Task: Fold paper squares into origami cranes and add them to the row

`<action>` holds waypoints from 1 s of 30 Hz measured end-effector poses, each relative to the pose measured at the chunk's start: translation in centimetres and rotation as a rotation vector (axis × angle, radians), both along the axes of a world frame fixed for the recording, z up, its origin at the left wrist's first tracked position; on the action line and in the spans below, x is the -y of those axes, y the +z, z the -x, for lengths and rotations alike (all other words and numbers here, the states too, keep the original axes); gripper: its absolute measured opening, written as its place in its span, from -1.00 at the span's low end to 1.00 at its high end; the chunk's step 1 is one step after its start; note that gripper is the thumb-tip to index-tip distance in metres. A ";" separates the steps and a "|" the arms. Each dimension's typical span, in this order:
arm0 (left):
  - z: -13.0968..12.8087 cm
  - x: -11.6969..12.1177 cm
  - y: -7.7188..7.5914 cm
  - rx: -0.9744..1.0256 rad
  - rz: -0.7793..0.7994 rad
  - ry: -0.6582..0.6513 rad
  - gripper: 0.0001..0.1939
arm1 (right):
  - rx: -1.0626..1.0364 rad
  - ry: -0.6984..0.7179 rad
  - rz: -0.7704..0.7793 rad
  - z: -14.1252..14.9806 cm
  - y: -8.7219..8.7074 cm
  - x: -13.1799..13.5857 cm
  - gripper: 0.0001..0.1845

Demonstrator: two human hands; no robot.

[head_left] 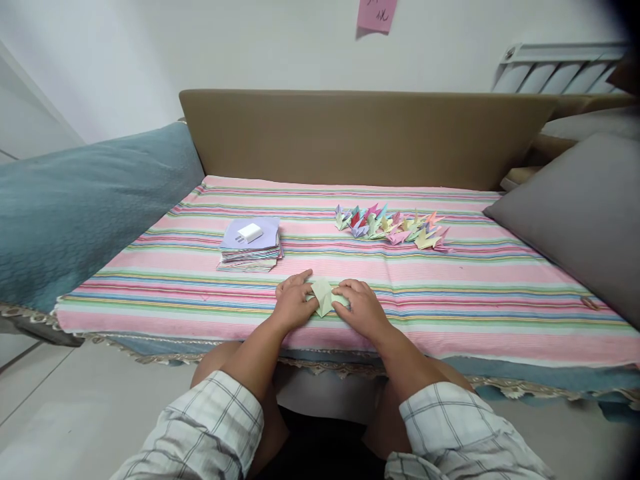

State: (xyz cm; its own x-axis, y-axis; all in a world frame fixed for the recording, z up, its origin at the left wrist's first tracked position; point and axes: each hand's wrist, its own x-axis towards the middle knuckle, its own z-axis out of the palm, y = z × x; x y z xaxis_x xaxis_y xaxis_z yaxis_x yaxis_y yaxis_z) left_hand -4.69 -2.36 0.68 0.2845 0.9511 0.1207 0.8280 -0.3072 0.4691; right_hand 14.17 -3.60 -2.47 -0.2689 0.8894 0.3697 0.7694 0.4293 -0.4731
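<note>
A pale green sheet of origami paper (323,298), partly folded with a diamond-shaped middle, lies on the striped cloth near the front edge. My left hand (295,300) closes on its left side, thumb on the paper and index finger pointing forward. On the right side, my right hand (361,307) grips the paper with thumb and curled fingers. Parts of the sheet are hidden under both hands. Beyond my left hand stands a stack of square coloured paper (250,257), topped by a white charger plug (249,232). Several folded paper cranes (395,227) sit together farther back on the right.
The pink striped cloth (150,287) covers the seat, with a brown backrest (350,137) behind. A blue-covered armrest (100,207) bounds the left and a grey cushion (580,207) the right. Near that cushion lies a small brownish item (590,303).
</note>
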 end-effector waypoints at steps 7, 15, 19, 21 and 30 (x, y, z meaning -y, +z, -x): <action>0.0 0.4 0.8 -0.005 0.046 -0.055 -0.79 | 0.007 -0.007 0.021 0.0 0.2 0.1 -0.70; 0.4 0.6 0.8 -0.046 0.077 -0.175 -0.51 | -0.004 -0.003 0.033 -0.1 0.3 0.1 -0.70; 0.2 0.7 1.1 -0.039 0.082 -0.160 -0.71 | -0.004 -0.004 0.047 0.0 0.4 0.1 -0.69; 0.2 0.7 1.1 -0.046 0.099 -0.171 -0.76 | -0.009 -0.002 0.048 0.0 0.5 0.2 -0.70; 0.4 0.3 0.7 0.028 0.087 -0.149 -0.45 | 0.021 0.001 0.044 0.0 0.6 0.2 -0.69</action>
